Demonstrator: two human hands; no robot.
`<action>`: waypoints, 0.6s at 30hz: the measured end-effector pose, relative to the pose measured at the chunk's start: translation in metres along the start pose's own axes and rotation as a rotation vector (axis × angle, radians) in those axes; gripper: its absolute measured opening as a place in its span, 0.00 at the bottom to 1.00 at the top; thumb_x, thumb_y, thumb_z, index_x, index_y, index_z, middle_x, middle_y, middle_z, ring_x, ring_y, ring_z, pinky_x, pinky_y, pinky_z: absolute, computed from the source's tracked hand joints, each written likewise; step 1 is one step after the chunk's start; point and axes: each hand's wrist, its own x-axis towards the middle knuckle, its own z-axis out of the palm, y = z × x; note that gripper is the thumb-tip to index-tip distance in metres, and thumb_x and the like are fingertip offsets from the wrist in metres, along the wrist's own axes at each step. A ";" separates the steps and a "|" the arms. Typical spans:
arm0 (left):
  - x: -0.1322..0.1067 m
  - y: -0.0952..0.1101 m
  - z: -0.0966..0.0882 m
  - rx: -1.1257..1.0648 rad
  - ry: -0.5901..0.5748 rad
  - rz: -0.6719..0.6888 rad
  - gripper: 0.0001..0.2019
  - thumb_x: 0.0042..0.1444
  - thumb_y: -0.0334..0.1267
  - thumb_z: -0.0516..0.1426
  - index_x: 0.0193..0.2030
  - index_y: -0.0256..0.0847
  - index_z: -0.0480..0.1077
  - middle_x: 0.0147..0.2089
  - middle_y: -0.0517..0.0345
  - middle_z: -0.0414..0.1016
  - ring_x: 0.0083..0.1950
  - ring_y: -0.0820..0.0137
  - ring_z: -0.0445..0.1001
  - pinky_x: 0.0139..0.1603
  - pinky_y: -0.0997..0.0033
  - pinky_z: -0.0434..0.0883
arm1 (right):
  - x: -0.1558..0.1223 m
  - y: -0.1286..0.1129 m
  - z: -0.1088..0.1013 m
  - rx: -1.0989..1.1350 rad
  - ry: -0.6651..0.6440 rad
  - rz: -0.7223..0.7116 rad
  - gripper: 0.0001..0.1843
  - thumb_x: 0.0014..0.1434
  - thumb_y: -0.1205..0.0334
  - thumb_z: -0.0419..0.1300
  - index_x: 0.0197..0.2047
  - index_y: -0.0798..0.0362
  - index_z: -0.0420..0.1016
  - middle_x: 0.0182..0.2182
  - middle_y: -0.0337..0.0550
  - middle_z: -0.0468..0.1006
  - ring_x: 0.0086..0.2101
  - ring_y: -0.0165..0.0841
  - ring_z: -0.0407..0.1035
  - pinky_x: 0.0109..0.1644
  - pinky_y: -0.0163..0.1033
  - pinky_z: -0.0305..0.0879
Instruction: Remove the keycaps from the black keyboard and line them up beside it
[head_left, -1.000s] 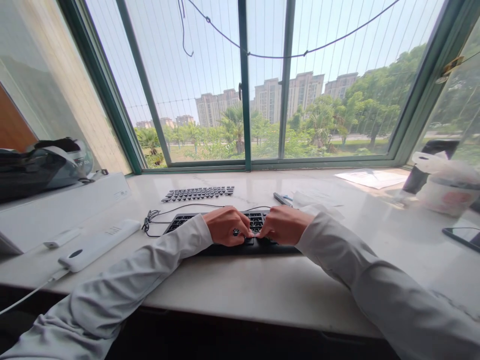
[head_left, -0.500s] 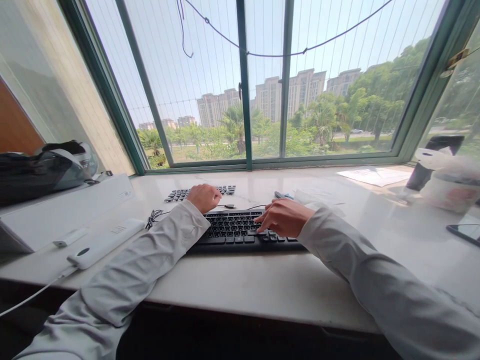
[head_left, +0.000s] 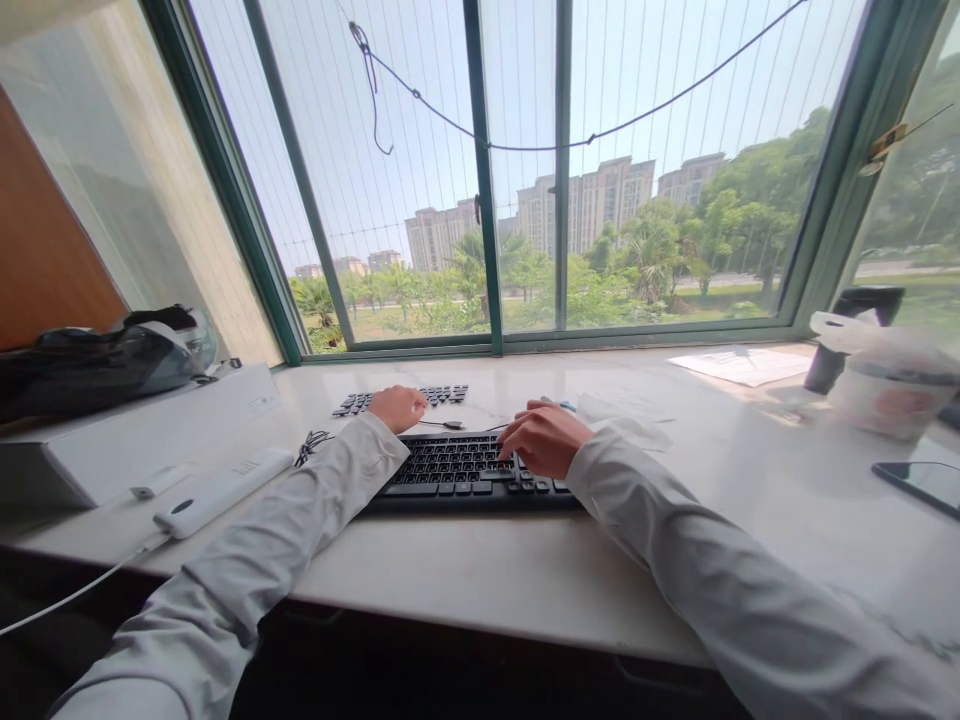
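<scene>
Keyboard [head_left: 448, 466] on counter [head_left: 487, 560] before me; judged light, stiff, best steadied by its edges | loose keycaps [head_left: 447, 393] behind; likely hard, pinch by sides | my left hand [head_left: 398, 408] curled above them, contents I can't make out | my right hand [head_left: 546, 440] palm-down at keyboard, fingers parted

To my left lies a white box [head_left: 180, 430]; to my right, a phone [head_left: 922, 485], a sheet of paper [head_left: 739, 365] and a plastic-wrapped tub [head_left: 896, 395]; before me stands a green-framed window [head_left: 489, 250].
</scene>
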 end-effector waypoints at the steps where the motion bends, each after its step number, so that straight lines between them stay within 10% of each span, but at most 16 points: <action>1: 0.002 0.000 0.000 0.000 -0.003 0.009 0.19 0.58 0.45 0.51 0.51 0.52 0.77 0.51 0.55 0.79 0.51 0.61 0.76 0.52 0.66 0.70 | 0.000 0.002 0.001 -0.023 0.027 0.007 0.20 0.53 0.74 0.55 0.39 0.44 0.83 0.42 0.38 0.83 0.41 0.33 0.74 0.49 0.41 0.59; 18: 0.087 0.041 0.032 0.189 0.025 0.337 0.10 0.50 0.38 0.58 0.32 0.35 0.80 0.40 0.42 0.80 0.41 0.57 0.76 0.40 0.65 0.66 | -0.001 0.007 0.008 -0.115 0.066 0.117 0.14 0.52 0.71 0.57 0.33 0.47 0.83 0.34 0.42 0.83 0.37 0.32 0.72 0.46 0.42 0.51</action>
